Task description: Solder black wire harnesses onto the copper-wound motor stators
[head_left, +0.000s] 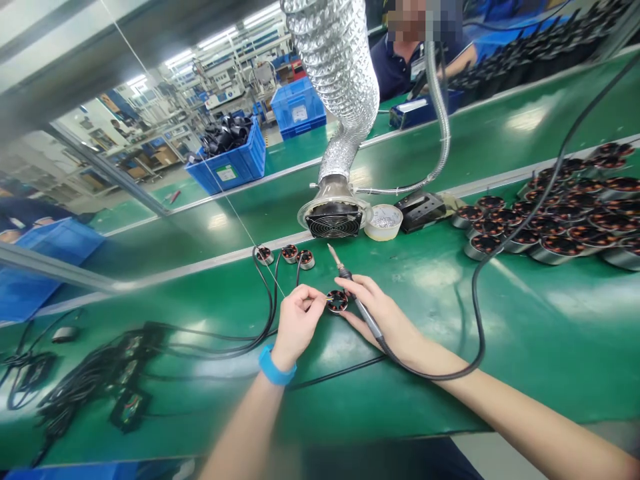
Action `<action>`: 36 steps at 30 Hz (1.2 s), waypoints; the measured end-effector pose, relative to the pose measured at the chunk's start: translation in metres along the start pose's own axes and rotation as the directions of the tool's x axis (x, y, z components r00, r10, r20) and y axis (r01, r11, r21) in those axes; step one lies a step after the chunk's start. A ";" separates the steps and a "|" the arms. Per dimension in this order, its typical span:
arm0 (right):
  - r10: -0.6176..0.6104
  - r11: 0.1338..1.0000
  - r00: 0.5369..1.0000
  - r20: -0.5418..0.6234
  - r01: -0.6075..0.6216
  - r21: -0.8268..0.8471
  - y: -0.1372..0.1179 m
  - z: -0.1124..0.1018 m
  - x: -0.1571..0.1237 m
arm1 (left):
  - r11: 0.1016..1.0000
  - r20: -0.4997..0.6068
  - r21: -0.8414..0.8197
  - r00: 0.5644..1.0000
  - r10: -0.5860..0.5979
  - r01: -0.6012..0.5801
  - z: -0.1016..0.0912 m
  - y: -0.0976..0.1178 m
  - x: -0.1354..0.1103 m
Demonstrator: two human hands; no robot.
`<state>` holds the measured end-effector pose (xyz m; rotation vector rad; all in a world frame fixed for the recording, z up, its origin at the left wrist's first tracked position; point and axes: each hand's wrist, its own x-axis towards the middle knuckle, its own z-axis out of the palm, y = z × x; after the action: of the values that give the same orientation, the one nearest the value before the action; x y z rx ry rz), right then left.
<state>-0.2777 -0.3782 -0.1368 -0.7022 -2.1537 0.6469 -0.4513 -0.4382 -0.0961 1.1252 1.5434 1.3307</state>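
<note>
My left hand point(299, 317), with a blue wristband point(277, 367), is closed in a pinch on thin wires point(328, 299) at the side of a small round motor stator point(338, 308) with copper windings. A soldering iron point(367, 317) lies in my right hand point(387, 320), its tip pointing up and away to the left, apart from the stator. Fingers of that same hand reach around the stator's right side. Three more stators point(290, 253) with black cables stand beyond my left hand.
A fume-extraction fan point(334, 221) hangs on a silver duct point(345, 73) ahead. Beside it are a white tub point(384, 223) and a black iron holder point(423, 210). Many stators point(555, 247) crowd the right. Tangled cables point(95, 377) lie left. A co-worker point(400, 67) sits across.
</note>
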 end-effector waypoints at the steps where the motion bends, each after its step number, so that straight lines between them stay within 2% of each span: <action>1: -0.010 1.000 1.000 0.008 0.010 0.000 -0.002 0.002 0.002 | 1.000 0.025 -0.008 1.000 -0.017 0.018 0.000 0.000 0.000; 6: -0.045 0.998 0.998 0.035 0.043 0.035 -0.011 0.004 0.008 | 0.999 0.077 0.033 0.996 -0.037 0.035 -0.004 -0.002 0.000; 12: -0.084 0.994 0.996 -0.038 0.087 0.069 -0.014 0.001 0.015 | 0.997 0.089 0.081 0.996 -0.022 0.014 -0.009 0.000 0.002; 17: -0.101 0.988 0.994 -0.033 0.105 0.116 -0.012 0.009 0.024 | 0.993 0.098 0.114 0.995 0.013 -0.024 -0.011 0.001 0.002; 24: -0.110 0.987 0.992 -0.065 0.116 0.109 -0.010 0.013 0.017 | 0.972 0.144 0.220 0.988 0.052 -0.083 -0.015 0.001 0.003; 32: -0.248 0.968 0.965 -0.087 0.245 -0.053 -0.011 0.012 0.012 | 0.984 0.138 0.176 0.989 -0.046 0.021 -0.015 0.002 0.002; 36: -0.220 0.976 0.961 -0.170 0.218 -0.030 -0.012 0.009 0.013 | 0.984 0.113 0.172 0.992 -0.064 0.044 -0.014 0.002 0.003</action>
<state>-0.2950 -0.3805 -0.1276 -0.4966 -2.0378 0.4406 -0.4653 -0.4397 -0.0923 1.2340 1.6112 1.0931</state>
